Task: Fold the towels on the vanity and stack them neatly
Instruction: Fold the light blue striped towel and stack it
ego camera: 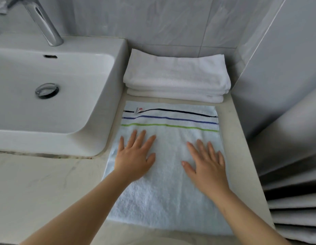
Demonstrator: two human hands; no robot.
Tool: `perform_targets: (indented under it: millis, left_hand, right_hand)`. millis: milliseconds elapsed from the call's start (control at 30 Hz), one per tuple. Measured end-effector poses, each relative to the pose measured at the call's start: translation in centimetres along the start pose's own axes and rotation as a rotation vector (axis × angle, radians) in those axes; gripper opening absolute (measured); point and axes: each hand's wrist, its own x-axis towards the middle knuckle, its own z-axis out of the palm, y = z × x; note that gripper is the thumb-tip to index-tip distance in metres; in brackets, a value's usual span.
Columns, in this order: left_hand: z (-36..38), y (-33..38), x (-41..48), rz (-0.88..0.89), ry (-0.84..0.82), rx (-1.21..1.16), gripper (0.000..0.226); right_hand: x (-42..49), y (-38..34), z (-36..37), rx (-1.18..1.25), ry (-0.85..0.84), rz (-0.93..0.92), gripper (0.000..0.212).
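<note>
- Striped towel is lying flat on the surface in the lower centre of the frame. Its long axis is running from the bottom edge of the frame toward the top.
- Its end with the black, blue and green stripes is pointing up the frame. The stripes are crossing it from left to right, and a small label is sitting at the upper left corner.
- Left hand and right hand are resting palm down on the towel's middle, side by side and apart. The fingers are straight and spread, gripping nothing, with fingertips aiming up the frame.
- Stack of folded white towels is sitting just above the striped end, its long axis running left to right.
- Sink with faucet is occupying the upper left.
</note>
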Motion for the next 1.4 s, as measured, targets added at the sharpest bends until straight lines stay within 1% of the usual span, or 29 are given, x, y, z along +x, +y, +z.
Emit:
perform_targets:
  millis: [100,167,233,300,367,400,500,600,633,700,733,800,867,967,1033,1100,1167,1200,1233,1333,1400]
  left_hand:
    - [1.3,-0.7,-0.8,-0.047,-0.021,-0.051,0.085]
    - [1.1,-0.8,0.0,-0.047,-0.023,-0.070,0.086]
    - [0.7,-0.8,0.1,-0.040,-0.005,-0.077,0.089]
    - [0.5,-1.4,-0.8,-0.041,0.078,-0.097,0.088]
    - [0.9,-2.2,-2.7,-0.074,0.166,-0.148,0.084]
    - [1.3,-2.7,-3.8,-0.101,0.162,-0.179,0.083]
    - [2.4,-3.4,-6.2,-0.174,0.077,-0.195,0.083]
    - [2.3,-3.1,-5.9,-0.212,0.071,-0.158,0.085]
    - [2.0,-2.9,-5.6,-0.224,0.089,-0.166,0.084]
    - [1.8,-2.6,-5.3,-0.241,0.121,-0.183,0.082]
    - [1.6,-2.5,-5.4,-0.251,0.147,-0.194,0.081]
    - [1.1,-2.7,-6.1,-0.307,0.202,-0.239,0.071]
    - [0.7,-3.1,-7.1,-0.400,0.201,-0.284,0.061]
    - [0.6,-4.1,-8.9,-0.530,0.163,-0.348,0.058]
    - [0.6,-4.8,-9.9,-0.591,0.113,-0.438,0.049]
    - [0.5,-5.3,-10.8,-0.611,0.047,-0.509,0.035]
    - [0.2,-5.6,-11.4,-0.604,-0.009,-0.536,0.026]
    - [0.1,-5.7,-11.7,-0.597,-0.024,-0.533,0.024]
    - [0.0,-5.7,-11.8,-0.594,-0.036,-0.528,0.024]
    - [-0.2,-5.8,-12.2,-0.589,-0.055,-0.513,0.029]
    - [-0.3,-5.9,-12.3,-0.584,-0.051,-0.523,0.033]
  right_hand:
    - [-0.8,0.4,1.0,0.011,0.047,-0.011,0.081]
    - [-0.2,0.8,1.1,0.016,0.003,-0.003,0.086]
    - [0.1,0.9,0.7,0.037,0.024,-0.007,0.089]
    - [-0.3,1.2,0.8,0.115,0.098,0.028,0.085]
    - [-1.6,1.9,1.0,0.146,0.194,0.076,0.077]
    - [-2.2,2.3,1.2,0.142,0.194,0.096,0.076]
    - [-3.3,2.7,1.2,0.083,0.083,0.118,0.086]
    - [-2.7,2.3,0.8,0.064,0.069,0.120,0.087]
    - [-2.4,2.2,0.6,0.080,0.070,0.117,0.084]
    - [-2.0,2.4,0.4,0.126,0.075,0.113,0.066]
    - [-2.2,2.5,0.4,0.159,0.096,0.120,0.057]
    - [-3.3,2.9,0.4,0.223,0.211,0.169,0.050]
    - [-5.1,3.2,0.7,0.220,0.338,0.247,0.045]
    - [-7.8,4.0,1.7,0.182,0.432,0.297,0.045]
    - [-8.9,4.7,2.0,0.214,0.404,0.325,0.044]
    - [-9.7,5.0,1.6,0.321,0.317,0.399,0.040]
    - [-10.2,4.9,1.0,0.438,0.246,0.447,0.028]
    - [-10.4,4.8,0.7,0.478,0.213,0.456,0.024]
    - [-10.6,4.8,0.5,0.507,0.186,0.459,0.025]
    - [-10.8,4.7,0.0,0.557,0.148,0.462,0.031]
    - [-10.8,4.5,-0.2,0.541,0.151,0.438,0.039]
